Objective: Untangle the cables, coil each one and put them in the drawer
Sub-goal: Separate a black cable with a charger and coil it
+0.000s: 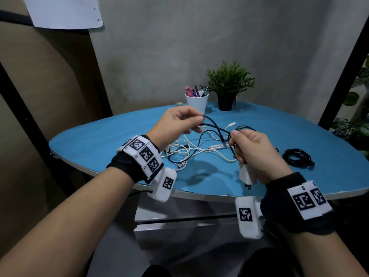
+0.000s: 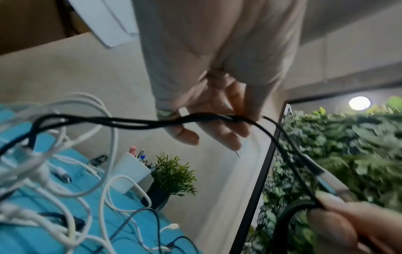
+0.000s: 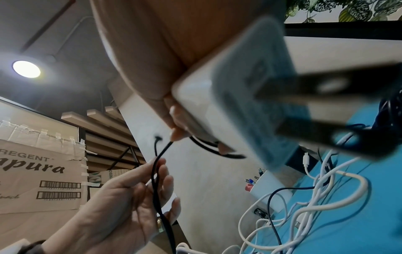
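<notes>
Above the blue table my left hand pinches a black cable between thumb and fingers. The cable runs right to my right hand, which grips loops of it together with a white charger plug hanging below the palm. In the left wrist view the left hand's fingers hold the doubled black cable. The right wrist view shows the charger plug close up, prongs toward the camera. A tangle of white and black cables lies under both hands.
A coiled black cable lies on the table at the right. A white pen cup and a potted plant stand at the back. A pale cabinet front sits below the table's near edge. Black frame posts flank the table.
</notes>
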`<action>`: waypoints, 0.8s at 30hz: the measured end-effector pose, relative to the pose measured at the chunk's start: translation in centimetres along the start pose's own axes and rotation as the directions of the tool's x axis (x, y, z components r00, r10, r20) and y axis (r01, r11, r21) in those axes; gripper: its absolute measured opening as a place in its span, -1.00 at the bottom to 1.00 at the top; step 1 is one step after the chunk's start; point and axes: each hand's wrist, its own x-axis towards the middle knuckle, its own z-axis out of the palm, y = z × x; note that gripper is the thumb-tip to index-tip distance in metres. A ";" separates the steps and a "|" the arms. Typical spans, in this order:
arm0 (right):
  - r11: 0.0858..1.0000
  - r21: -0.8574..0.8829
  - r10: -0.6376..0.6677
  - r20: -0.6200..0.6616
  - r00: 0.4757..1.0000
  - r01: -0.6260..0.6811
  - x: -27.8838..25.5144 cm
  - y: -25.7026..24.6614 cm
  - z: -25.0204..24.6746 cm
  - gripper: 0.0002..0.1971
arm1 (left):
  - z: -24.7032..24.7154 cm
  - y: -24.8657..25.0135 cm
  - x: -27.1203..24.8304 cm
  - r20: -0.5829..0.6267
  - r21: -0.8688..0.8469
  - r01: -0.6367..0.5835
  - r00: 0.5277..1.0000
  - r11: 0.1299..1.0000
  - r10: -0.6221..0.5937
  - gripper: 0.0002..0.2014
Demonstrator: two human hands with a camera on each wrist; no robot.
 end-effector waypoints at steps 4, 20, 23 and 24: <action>1.000 -0.010 0.003 0.106 0.994 -0.002 -0.6 -0.2 0.5 -0.70 | -0.4 0.2 0.6 -0.235 -0.105 0.075 0.967 0.992 -0.098 -0.92; 0.997 -0.073 -0.026 -0.111 0.993 0.018 0.7 -0.1 -1.2 -0.70 | -2.0 -0.6 -0.4 0.306 0.180 0.071 0.944 0.981 -0.124 -0.59; 0.997 -0.074 -0.020 -0.127 0.992 0.011 0.8 -0.1 -1.2 -0.69 | -2.4 -0.8 -0.2 0.203 0.233 -0.048 0.979 0.971 0.000 -0.73; 0.997 -0.078 -0.019 -0.127 0.992 0.009 0.8 -0.1 -1.2 -0.69 | -2.4 -0.9 -0.1 0.173 0.249 -0.075 0.984 0.965 0.032 -0.77</action>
